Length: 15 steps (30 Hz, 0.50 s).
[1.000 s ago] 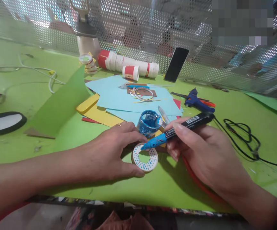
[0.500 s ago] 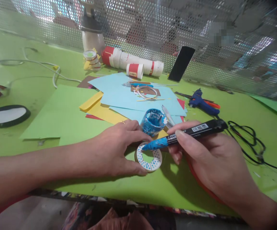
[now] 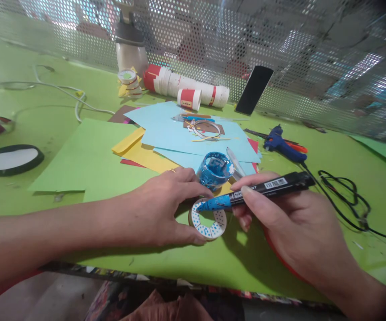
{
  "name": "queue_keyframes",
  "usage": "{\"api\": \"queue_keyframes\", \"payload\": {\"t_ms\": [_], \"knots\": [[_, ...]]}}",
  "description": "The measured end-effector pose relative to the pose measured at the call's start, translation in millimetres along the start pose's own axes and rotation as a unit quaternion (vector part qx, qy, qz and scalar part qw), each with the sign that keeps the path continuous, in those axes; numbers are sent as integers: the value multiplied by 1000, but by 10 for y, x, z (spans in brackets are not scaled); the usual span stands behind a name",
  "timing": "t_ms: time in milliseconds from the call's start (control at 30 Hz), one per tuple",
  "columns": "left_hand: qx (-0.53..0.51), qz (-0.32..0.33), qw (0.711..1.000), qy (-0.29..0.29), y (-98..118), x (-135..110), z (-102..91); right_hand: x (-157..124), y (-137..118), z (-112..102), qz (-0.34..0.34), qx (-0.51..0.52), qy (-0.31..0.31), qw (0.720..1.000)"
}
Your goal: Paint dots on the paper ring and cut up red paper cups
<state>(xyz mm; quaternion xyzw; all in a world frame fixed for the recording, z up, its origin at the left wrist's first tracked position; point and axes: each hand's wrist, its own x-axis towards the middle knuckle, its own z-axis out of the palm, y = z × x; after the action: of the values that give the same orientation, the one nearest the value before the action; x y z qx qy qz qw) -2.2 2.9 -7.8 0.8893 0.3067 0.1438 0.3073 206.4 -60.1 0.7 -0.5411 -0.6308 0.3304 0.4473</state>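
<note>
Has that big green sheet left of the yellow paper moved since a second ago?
Yes, downward: the green sheet earlier stood raised, its far corner well above the yellow paper in view; now it lies flatter.

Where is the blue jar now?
In the head view, the jar stands just right of centre, beyond the white ring and near the left hand.
</note>
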Motion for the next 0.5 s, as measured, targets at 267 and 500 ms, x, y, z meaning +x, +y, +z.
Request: {"api": "queue_keyframes", "payload": {"t_ms": [267, 500], "knots": [[-1, 16, 1000, -2, -17, -1, -5, 11, -24, 7, -19, -37, 0, 999], [-8, 14, 1000, 0, -16, -10, -2, 17, -24, 9, -34, -45, -4, 998]]}}
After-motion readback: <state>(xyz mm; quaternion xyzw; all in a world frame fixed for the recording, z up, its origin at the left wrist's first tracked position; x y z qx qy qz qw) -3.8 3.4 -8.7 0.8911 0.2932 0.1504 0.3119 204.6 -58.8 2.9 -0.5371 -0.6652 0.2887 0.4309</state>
